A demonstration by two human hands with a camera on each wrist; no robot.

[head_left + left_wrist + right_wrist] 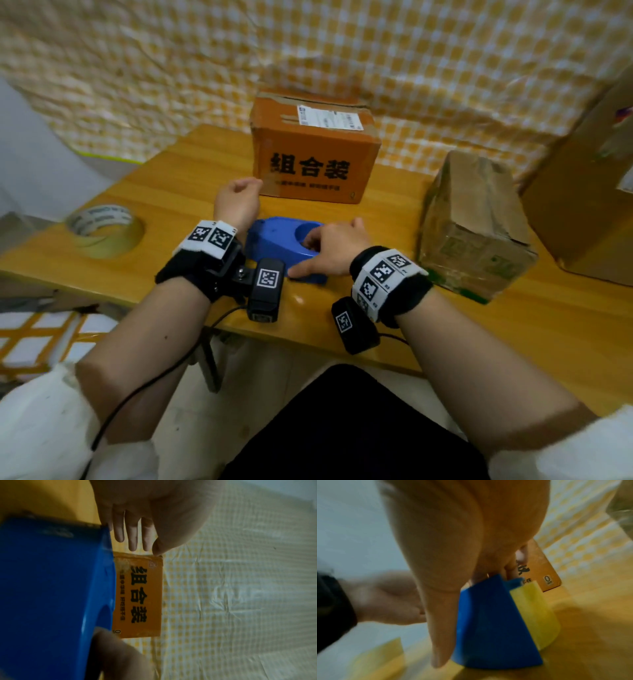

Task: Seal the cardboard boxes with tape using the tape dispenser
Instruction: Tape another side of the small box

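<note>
Right hand on blue dispenser, left hand beside it

Right hand [330,251] clamped on the blue tape dispenser [274,241] at mid bench [479,342], fingers hooked into its round hole; left hand [238,202] loosely curled, holding nothing, near the orange box [313,150]; crumpled brown box [474,222] at right; spare tape roll [106,229] at left.

Left wrist: fingers [133,534] slack, apart beside the dispenser [51,588]; orange box [139,596] beyond.

Right wrist: fingers [511,566] gripping the dispenser [488,628] top; yellowish tape [534,615] on its far side.
</note>
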